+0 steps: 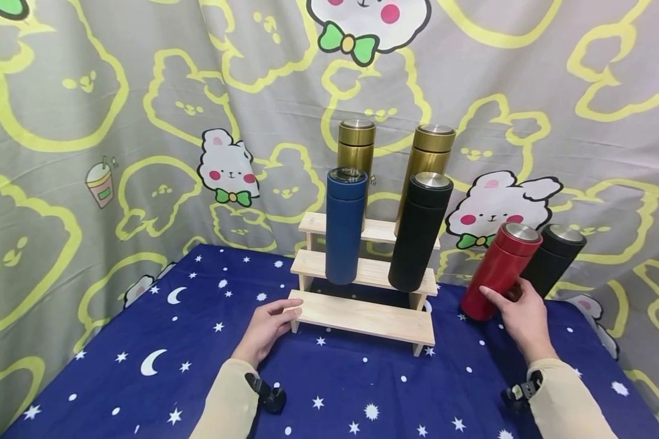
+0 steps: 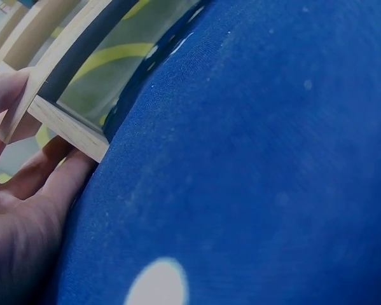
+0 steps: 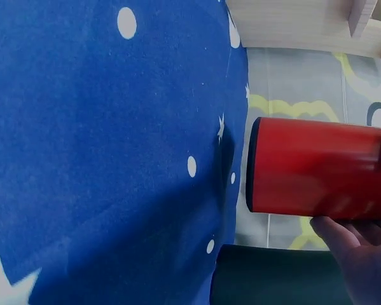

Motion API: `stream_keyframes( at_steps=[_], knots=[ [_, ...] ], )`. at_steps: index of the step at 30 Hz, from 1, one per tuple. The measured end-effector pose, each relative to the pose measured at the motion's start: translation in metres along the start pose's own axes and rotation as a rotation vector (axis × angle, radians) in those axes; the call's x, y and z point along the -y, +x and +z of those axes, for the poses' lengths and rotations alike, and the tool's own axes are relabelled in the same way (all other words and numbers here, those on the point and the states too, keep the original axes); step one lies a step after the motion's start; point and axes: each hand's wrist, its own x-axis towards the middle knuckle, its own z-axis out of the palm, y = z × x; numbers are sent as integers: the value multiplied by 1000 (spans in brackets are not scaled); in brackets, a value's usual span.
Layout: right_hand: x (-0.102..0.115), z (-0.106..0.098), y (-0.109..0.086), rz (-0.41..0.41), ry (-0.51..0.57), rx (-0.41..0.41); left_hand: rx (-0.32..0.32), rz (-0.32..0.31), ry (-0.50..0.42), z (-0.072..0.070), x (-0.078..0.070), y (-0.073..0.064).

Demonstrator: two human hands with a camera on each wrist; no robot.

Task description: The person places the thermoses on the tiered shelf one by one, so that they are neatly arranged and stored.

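Observation:
My left hand [image 1: 269, 326] grips the left end of the lowest step of a three-tier wooden display stand [image 1: 362, 317]. In the left wrist view its thumb lies over the step's end [image 2: 25, 108] and the other fingers are by the leg [image 2: 72, 130]. On the right, my right hand [image 1: 524, 317] holds a red thermos bottle [image 1: 502, 268], slightly tilted in the head view. In the right wrist view the bottle's dark base [image 3: 251, 165] is off the blue cloth. A black thermos bottle [image 1: 554, 259] stands right behind it, partly hidden by the red one.
Two gold thermos bottles [image 1: 357, 137] stand on the top tier. On the middle tier stand a blue thermos bottle [image 1: 345, 231] and another black one [image 1: 420, 238]. The table wears a dark blue cloth [image 1: 198, 329] with stars and moons; a patterned curtain [image 1: 159, 122] hangs behind.

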Motion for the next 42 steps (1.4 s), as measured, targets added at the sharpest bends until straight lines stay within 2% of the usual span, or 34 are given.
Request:
stream_keyframes(
  at_steps=[9,18,29,35,42],
  knots=[
    [11,-6,-11,-49,-27,40,-3,0,6,-1,0,1],
    [14,-13,-19,-102,-113,44,-2,3,9,-1,0,-2],
    [20,-29,-34,-83,-100,12,2,9,-2,0,1,0],
    [25,-29,-42,-71,-117,20,-5,2,2,-1,2,1],
    [22,-28,-48,-97,-100,5,3,-3,6,-2,1,0]
  ],
)
